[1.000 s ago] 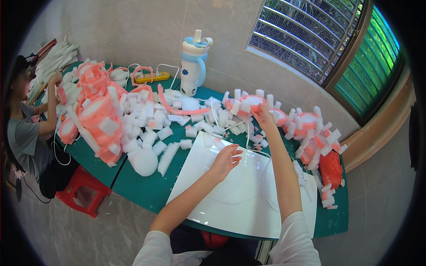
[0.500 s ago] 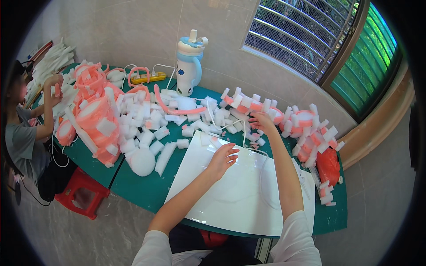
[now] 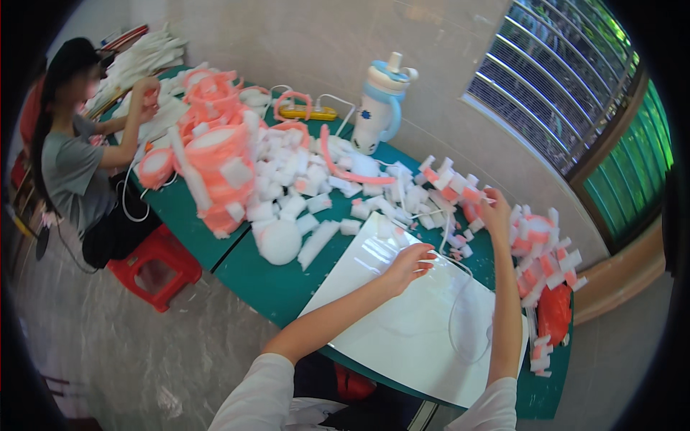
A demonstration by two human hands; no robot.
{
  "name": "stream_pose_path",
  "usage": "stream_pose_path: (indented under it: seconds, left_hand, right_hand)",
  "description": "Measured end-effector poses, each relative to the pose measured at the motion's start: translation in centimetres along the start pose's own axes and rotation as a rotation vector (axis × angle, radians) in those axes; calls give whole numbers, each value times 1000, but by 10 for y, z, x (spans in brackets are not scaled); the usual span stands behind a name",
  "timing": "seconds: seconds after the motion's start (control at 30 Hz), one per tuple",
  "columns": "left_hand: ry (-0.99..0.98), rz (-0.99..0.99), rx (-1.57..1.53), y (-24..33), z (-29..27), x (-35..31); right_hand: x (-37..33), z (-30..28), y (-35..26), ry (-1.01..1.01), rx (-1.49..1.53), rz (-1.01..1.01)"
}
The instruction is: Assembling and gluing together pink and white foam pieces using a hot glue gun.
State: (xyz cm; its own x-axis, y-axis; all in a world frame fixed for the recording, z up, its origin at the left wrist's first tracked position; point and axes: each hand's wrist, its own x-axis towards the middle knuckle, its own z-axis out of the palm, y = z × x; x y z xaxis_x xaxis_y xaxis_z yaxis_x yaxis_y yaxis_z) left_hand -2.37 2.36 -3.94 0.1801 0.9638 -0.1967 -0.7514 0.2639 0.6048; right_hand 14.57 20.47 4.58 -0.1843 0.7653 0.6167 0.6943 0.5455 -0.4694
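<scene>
My left hand (image 3: 410, 271) hovers over a glossy white board (image 3: 374, 316), palm turned inward, its fingers loosely bent and apart with nothing in them. Farther right, my right hand (image 3: 496, 215) has its fingers drawn together at a row of pink foam rings with white foam blocks (image 3: 453, 185) on them. Whatever is between those fingertips is too small to make out. Beyond the right hand lies another cluster of pink and white foam (image 3: 546, 251). A thin pale cable (image 3: 451, 316) loops across the board.
Loose white foam blocks (image 3: 287, 169) and a pink foam heap (image 3: 219, 169) cover the green table (image 3: 248, 276). A white-and-blue bottle (image 3: 379, 108), yellow power strip (image 3: 309, 113) and red bag (image 3: 554, 314) stand around. At left, another person (image 3: 72, 158) sits on a red stool (image 3: 154, 269).
The view has swung left, bringing more of the other person into sight. My right hand's fingers have drawn together at the foam; my left hand stays open above the board.
</scene>
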Motion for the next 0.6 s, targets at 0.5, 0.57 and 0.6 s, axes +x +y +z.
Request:
stream_pose_path:
  seconds: [0.5, 0.57, 0.6]
  left_hand:
    - [0, -3, 94, -2, 8, 1]
    - [-130, 15, 204, 0, 6, 0]
    - [-128, 34, 301, 11, 22, -14]
  right_hand:
    - [-37, 18, -188, -438, 499, -355]
    - [-45, 34, -218, -472, 540, -378]
    - [-49, 38, -231, -500, 615, -320]
